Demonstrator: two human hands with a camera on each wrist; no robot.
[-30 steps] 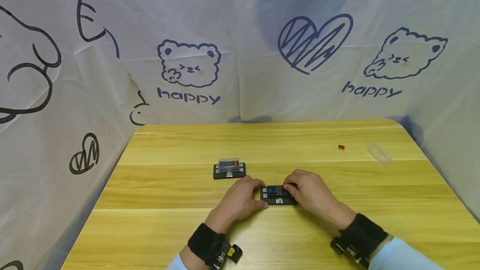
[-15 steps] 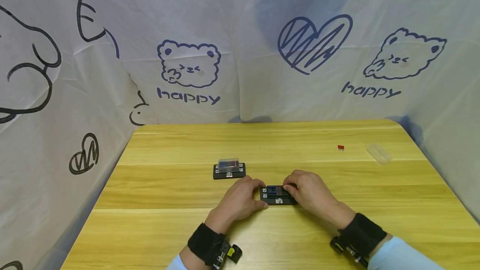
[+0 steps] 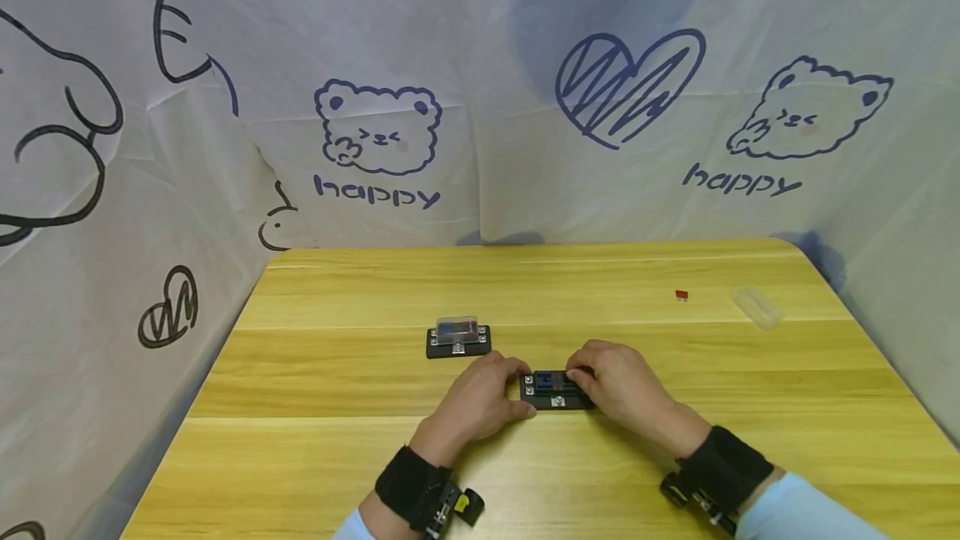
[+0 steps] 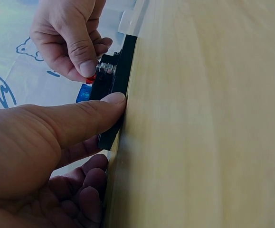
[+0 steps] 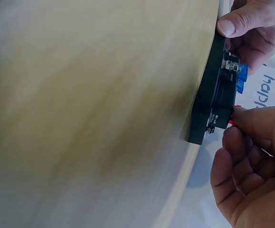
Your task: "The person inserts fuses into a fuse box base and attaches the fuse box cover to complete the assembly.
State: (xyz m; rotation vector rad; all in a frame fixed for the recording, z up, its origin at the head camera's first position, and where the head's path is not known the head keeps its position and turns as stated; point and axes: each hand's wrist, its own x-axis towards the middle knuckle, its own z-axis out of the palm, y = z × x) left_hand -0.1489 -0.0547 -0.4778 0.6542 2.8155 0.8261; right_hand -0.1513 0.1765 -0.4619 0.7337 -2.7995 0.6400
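A black fuse block [image 3: 557, 402] with metal screw terminals lies near the middle of the table. My left hand [image 3: 480, 398] grips its left end, thumb along the near side and fingers behind. Over the block's right part, my right hand [image 3: 626, 382] pinches a red blade fuse [image 5: 232, 122] between thumb and forefinger, right at the top of the block. Blue blade fuses [image 5: 242, 76] stand in the block's left part. In the left wrist view, my right thumb covers most of the red fuse.
Behind my left hand stands a second fuse block [image 3: 458, 348] under a clear cover. Another red fuse [image 3: 682, 295] lies toward the back right, with a loose clear cover [image 3: 757, 308] beside it. White printed cloth surrounds the wooden table [image 3: 337, 373] at the back and sides.
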